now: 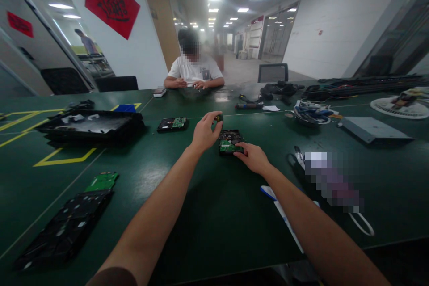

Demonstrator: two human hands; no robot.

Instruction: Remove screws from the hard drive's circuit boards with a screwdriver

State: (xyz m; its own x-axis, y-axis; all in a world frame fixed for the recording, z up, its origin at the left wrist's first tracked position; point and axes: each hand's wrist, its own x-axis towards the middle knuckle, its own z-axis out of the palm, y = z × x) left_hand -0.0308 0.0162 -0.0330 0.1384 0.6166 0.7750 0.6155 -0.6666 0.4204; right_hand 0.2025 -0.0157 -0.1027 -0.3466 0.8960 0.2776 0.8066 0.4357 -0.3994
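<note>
Arms (157,210) reach out; left hand (203,135) pinches a small thing (220,118); right hand (254,157), half-curled, touches the drive (229,136), grip unclear. Drive's long side points away, green end (227,146) near.

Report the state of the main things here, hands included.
Black hard drive with green circuit board: flat, board up.
Right bare hand: touching the drive's right end.
Small dark object: held, details unclear.
Left bare hand: pinching that object.
Black-and-green drive farther left: flat, unheld.
Black rectangular tray: open-topped.
Blue-and-white cable bundle: heaped.
Flat grey metal box: untouched.
</note>
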